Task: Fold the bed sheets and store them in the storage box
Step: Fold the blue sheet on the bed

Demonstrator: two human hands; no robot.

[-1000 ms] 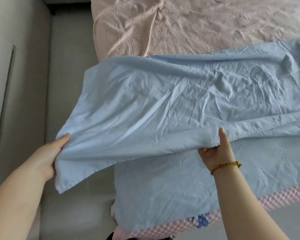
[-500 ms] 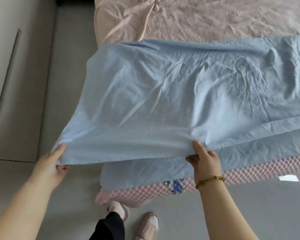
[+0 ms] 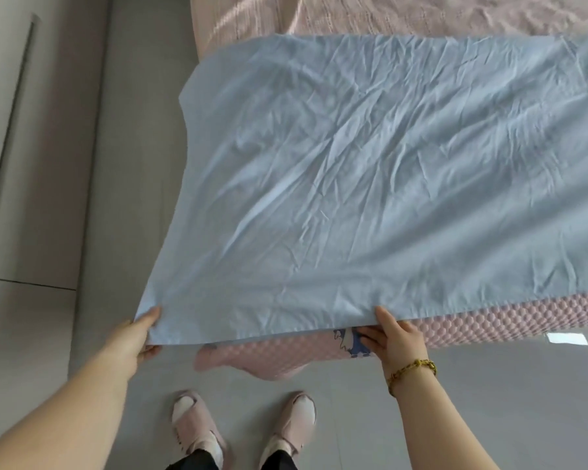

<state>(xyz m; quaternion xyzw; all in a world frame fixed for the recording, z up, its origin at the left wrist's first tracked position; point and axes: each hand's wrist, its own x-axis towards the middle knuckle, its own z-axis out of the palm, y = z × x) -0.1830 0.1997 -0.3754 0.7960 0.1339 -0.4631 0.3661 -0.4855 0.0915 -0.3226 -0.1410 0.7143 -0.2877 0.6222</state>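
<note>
Left hand [image 3: 131, 337] and right hand [image 3: 399, 337] each pinched the blue sheet [image 3: 370, 181] hem — best pulled taut between the fingers, edges squared.

I could read no words, labels or numbers; the blue print [image 3: 348, 346] at five o'clock showed no legible lettering.

Bare arms [image 3: 65, 412], L & R. Gold bead bracelet [image 3: 413, 369] on R wrist, just below right hand [image 3: 396, 337]. Pink open-toe slippers [image 3: 201, 432] on both feet, w/ white socks [image 3: 184, 403] poking out at toes. Black trousers [image 3: 190, 462] at bottom edge, above slippers.
</note>
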